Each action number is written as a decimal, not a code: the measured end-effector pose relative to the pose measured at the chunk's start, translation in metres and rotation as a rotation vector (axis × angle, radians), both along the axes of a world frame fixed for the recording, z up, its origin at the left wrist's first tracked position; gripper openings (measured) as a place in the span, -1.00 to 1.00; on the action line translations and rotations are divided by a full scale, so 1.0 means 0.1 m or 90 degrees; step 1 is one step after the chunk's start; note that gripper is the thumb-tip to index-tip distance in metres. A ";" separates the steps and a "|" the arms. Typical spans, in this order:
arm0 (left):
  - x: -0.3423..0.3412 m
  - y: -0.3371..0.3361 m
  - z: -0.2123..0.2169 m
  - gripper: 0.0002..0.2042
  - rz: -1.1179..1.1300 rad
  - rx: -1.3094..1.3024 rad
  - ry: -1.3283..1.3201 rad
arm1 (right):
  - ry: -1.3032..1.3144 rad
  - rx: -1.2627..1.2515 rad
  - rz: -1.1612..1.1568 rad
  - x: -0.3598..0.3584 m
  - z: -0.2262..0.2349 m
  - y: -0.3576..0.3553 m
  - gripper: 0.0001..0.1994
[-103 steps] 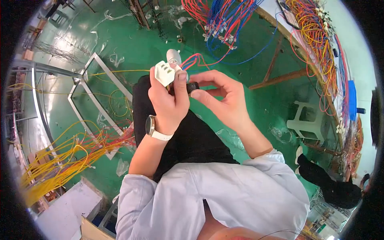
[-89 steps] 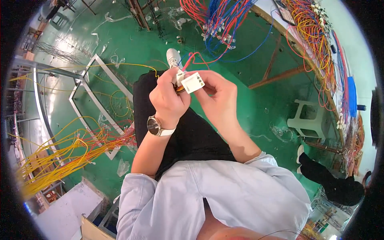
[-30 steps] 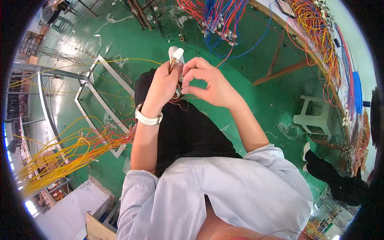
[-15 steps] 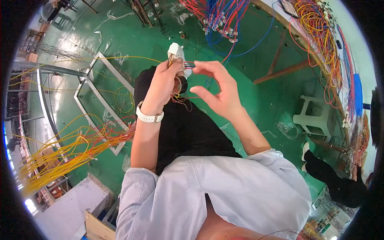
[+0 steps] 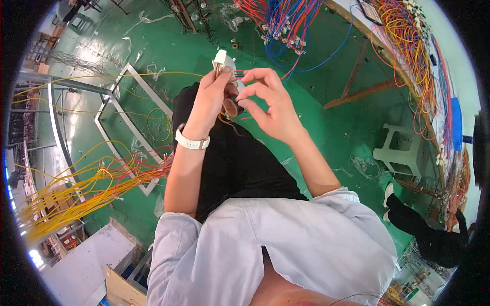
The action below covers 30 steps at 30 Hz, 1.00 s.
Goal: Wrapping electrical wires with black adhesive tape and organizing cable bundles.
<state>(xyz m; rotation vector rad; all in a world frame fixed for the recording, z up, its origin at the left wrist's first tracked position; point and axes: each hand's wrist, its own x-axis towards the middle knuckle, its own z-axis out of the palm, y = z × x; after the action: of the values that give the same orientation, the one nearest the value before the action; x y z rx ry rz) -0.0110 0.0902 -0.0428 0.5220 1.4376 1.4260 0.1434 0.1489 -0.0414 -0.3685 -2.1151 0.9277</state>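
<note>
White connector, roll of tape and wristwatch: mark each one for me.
white connector (image 5: 221,57), head view, on its pale top face above the left hand's fingers.
roll of tape (image 5: 230,106), head view, on the brownish inner ring between the two hands.
wristwatch (image 5: 191,143), head view, on the white strap around the left wrist.

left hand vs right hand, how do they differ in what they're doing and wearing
The left hand is closed around a white connector; the right hand is spread, thumb and forefinger pinching at the wires beside it. The left wrist wears a white watch; the right wrist is bare. Both are raised together over the green floor.
</note>
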 end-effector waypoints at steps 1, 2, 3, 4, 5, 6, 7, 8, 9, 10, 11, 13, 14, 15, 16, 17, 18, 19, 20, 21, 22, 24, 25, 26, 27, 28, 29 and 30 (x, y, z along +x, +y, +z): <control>0.01 0.01 0.01 -0.76 -0.027 0.037 0.175 | 0.000 0.001 0.002 -0.01 0.03 -0.01 -0.86; 0.03 0.03 0.02 -0.75 -0.053 0.073 0.350 | -0.028 0.010 0.000 -0.02 0.05 -0.02 -0.85; 0.07 0.05 -0.07 -0.72 -0.021 0.140 0.513 | -0.056 0.020 -0.001 -0.03 0.06 -0.04 -0.85; 0.11 0.07 -0.04 -0.72 -0.022 0.142 0.513 | -0.056 0.022 -0.003 -0.02 0.05 -0.04 -0.85; 0.15 0.07 -0.01 -0.72 -0.018 0.115 0.328 | -0.006 0.044 -0.025 0.00 0.04 -0.05 -0.85; 0.18 0.08 0.01 -0.71 -0.014 0.087 0.143 | 0.043 0.066 -0.046 0.02 0.02 -0.06 -0.85; 0.20 0.07 -0.05 -0.74 0.011 0.111 0.033 | 0.044 0.067 -0.045 0.03 0.03 -0.10 -0.85; 0.19 0.06 -0.10 -0.74 0.012 0.111 0.034 | 0.115 0.104 -0.068 0.04 0.03 -0.14 -0.86; 0.18 0.06 -0.16 -0.76 0.027 0.106 -0.112 | 0.186 0.141 -0.090 0.05 0.04 -0.19 -0.87; 0.20 0.06 -0.15 -0.77 0.040 0.097 -0.260 | 0.227 0.171 -0.113 0.07 0.06 -0.22 -0.89; 0.24 0.02 -0.12 -0.76 0.018 0.082 -0.342 | 0.273 0.171 -0.128 0.08 0.06 -0.27 -0.91; 0.32 0.04 -0.13 -0.74 0.032 -0.012 -0.420 | 0.317 0.227 -0.153 0.08 0.09 -0.28 -0.87; 0.40 0.04 -0.04 -0.74 0.060 -0.050 -0.417 | 0.316 0.227 -0.151 0.09 0.08 -0.28 -0.87; 0.39 0.03 -0.20 -0.75 0.024 -0.023 -0.467 | 0.304 0.259 -0.168 0.10 0.06 -0.29 -0.86; 0.41 0.01 -0.25 -0.76 -0.013 0.003 -0.518 | 0.292 0.289 -0.185 0.11 0.04 -0.30 -0.84; 0.48 -0.03 -0.29 -0.80 -0.011 -0.004 -0.497 | 0.330 0.273 -0.169 0.07 0.03 -0.28 -0.83; 0.56 -0.03 -0.32 -0.81 0.011 0.012 -0.509 | 0.369 0.256 -0.153 0.00 0.01 -0.23 -0.82; 0.63 -0.02 -0.31 -0.83 0.031 0.028 -0.520 | 0.351 0.307 -0.199 -0.04 0.00 -0.16 -0.88; 0.67 -0.03 -0.21 -0.82 0.066 -0.018 -0.505 | 0.318 0.339 -0.207 -0.04 0.02 -0.09 -0.87; 0.67 -0.06 -0.25 -0.80 0.052 -0.002 -0.473 | 0.285 0.371 -0.216 -0.02 0.06 -0.04 -0.86; 0.64 -0.10 -0.23 -0.79 0.036 0.013 -0.441 | 0.307 0.230 -0.235 -0.09 0.02 -0.09 -0.84; 0.57 -0.12 -0.17 -0.81 0.012 0.068 -0.306 | 0.288 0.091 -0.217 -0.06 0.05 -0.08 -0.78; 0.54 -0.11 -0.13 -0.82 0.025 0.072 -0.273 | 0.257 0.055 -0.211 -0.02 0.09 -0.08 -0.81; 0.50 -0.13 -0.08 -0.82 0.018 0.069 -0.260 | 0.257 0.055 -0.211 0.01 0.11 -0.07 -0.81; 0.48 -0.14 -0.08 -0.82 0.017 0.069 -0.260 | 0.222 0.067 -0.203 0.03 0.13 -0.05 -0.83; 0.46 -0.15 -0.08 -0.82 0.017 0.061 -0.255 | 0.188 0.078 -0.194 0.05 0.13 -0.04 -0.84; 0.45 -0.15 -0.07 -0.82 0.016 0.053 -0.251 | 0.188 0.079 -0.195 0.05 0.13 -0.03 -0.84; 0.47 -0.16 -0.07 -0.82 0.015 0.054 -0.251 | 0.199 0.095 -0.194 0.04 0.13 -0.03 -0.86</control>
<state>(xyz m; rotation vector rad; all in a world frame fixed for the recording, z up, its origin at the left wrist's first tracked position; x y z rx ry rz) 0.0362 0.0745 -0.0496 0.2566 1.0754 1.5144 0.1476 0.1462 -0.0289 -0.4254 -1.7684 0.6033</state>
